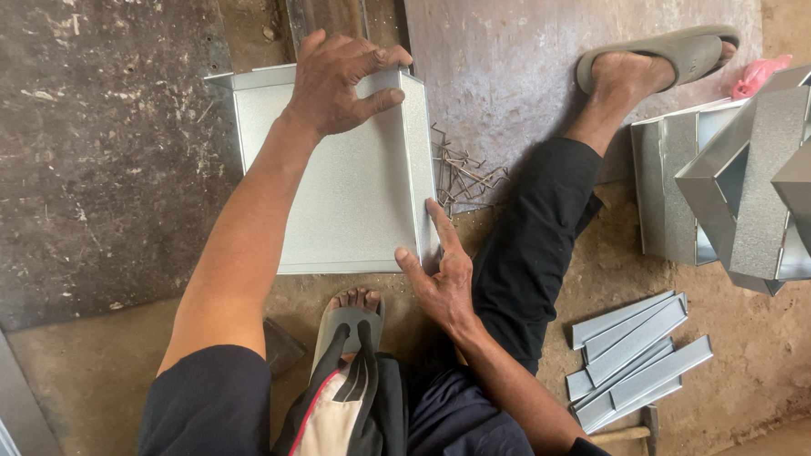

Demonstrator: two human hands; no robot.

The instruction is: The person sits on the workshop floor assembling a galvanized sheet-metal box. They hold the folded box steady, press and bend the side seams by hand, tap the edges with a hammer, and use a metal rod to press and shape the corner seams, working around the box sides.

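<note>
A grey sheet-metal tray (350, 203) with folded-up edges lies on a dark board on the floor. My left hand (340, 80) presses down on its far edge, fingers curled over the rim near the far right corner. At the tray's near right corner rests my right hand (440, 277), with the fingers spread and the index finger lying along the upright right wall. Neither hand lifts the tray.
A heap of thin metal pins (462, 175) lies just right of the tray. My feet in sandals (681, 56) (350, 317) flank it. Folded metal boxes (750, 181) are stacked at right, with narrow metal strips (635, 359) and a hammer (629, 431) below them.
</note>
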